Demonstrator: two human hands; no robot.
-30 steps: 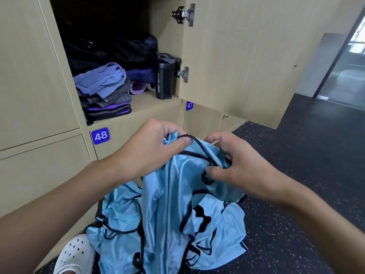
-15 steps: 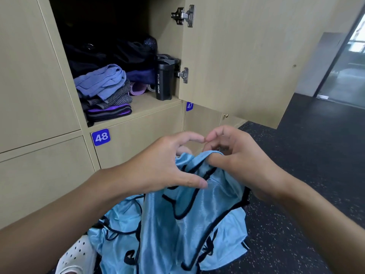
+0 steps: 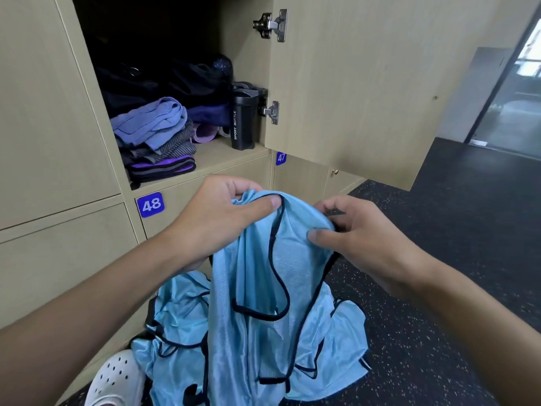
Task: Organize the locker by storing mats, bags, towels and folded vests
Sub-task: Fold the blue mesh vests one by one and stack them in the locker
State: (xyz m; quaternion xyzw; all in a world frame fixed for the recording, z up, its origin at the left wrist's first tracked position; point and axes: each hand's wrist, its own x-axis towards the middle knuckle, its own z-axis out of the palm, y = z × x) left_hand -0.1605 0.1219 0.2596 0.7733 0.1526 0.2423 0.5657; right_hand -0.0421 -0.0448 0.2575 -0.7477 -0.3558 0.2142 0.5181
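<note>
Light-blue vest (image 3: 251, 288), black trim, hanging crumpled from both hands.

The vest (image 3: 263, 288) I hold is thin, shiny blue cloth with matt black edging. The locker door (image 3: 366, 83) at the upper right is pale wood, smooth and dull. Its hinges (image 3: 270, 24) are shiny metal. The bottle (image 3: 243, 124) is matt black plastic. The floor (image 3: 453, 259) looks dark, rough and speckled. The shoe (image 3: 117, 376) is white plastic.

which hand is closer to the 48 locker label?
Left. The left hand grips the blue vest just right of the 48 label; the right hand holds it farther right.
</note>
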